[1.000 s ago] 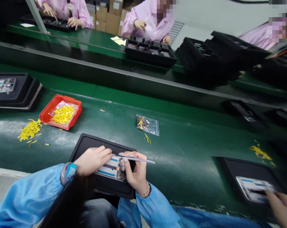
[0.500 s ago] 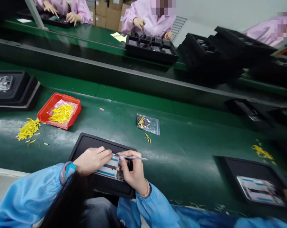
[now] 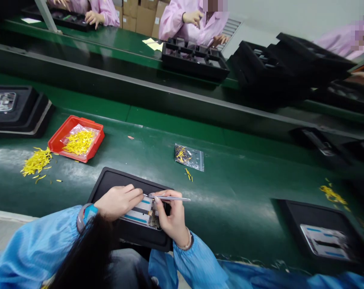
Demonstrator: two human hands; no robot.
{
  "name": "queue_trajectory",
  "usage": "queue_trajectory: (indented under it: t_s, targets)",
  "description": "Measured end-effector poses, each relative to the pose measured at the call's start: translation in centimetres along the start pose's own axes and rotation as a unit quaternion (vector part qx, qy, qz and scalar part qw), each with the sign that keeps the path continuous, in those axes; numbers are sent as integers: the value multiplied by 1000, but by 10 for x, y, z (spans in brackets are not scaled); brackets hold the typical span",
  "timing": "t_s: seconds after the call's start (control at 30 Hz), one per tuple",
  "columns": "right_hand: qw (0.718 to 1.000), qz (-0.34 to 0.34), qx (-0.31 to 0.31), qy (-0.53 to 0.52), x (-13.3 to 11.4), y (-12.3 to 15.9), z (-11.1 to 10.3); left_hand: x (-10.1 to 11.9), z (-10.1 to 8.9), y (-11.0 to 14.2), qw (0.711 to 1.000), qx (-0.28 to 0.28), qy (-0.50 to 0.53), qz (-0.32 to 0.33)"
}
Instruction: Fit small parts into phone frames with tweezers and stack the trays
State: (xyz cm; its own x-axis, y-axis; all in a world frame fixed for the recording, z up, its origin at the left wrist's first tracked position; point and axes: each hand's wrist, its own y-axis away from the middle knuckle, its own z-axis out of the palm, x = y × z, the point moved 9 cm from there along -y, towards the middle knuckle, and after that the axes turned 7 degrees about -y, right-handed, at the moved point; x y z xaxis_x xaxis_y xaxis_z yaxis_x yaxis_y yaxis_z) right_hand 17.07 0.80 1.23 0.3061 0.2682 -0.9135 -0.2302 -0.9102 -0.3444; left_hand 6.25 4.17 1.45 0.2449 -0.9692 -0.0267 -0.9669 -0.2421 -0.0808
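Overall, a long green table [image 3: 236, 230] fills the view, with a black mat [image 3: 109, 178] at its near edge as the centre of the work. Beyond the mat, across a dark rail, a second green line, cardboard boxes [image 3: 144, 20] and co-workers in pink smocks [image 3: 194, 22] at black trays [image 3: 195, 60]. Left of the mat, a red tray [image 3: 59, 141] lined with clear plastic and heaped with yellow strips [image 3: 79, 142], plus a loose yellow pile [image 3: 36, 161] on the table just beside it. Farther along the same side, a stack of black trays [image 3: 13, 114]. Right of the mat, a second black mat [image 3: 293, 212] bearing a similar panel [image 3: 325, 242].

On the mat, between both hands, a flat electronic panel [image 3: 140, 212] with blue-and-white bands. Left hand [image 3: 118, 202] curled over the panel's edge, its grip hidden and impossible to judge. Right hand [image 3: 172, 216] firmly closed on slim steel tweezers [image 3: 172, 198], tips level with the left fingertips. So far, plenty of yellow strips off in piles; on this panel, bands in place, with the part under the hands unreadable, so how much remains cannot be told.
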Motion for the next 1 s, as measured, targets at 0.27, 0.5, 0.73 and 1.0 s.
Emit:
queue_trajectory:
  t_s: [0.27, 0.5, 0.73, 1.0]
  targets:
    - [1000, 0, -10, 12, -2, -1, 1, -1, 1, 0, 1000, -9, 3, -5]
    - [998, -22, -29, 42, -8, -5, 5, 0, -3, 1, 1000, 22, 4, -2]
    - [991, -54, -42, 111, -18, -8, 10, 3, -2, -1, 1000, -2, -10, 5]
    - [990, -70, -34, 116, -15, -4, 12, 5, 3, -3, 998, -39, -45, 13]
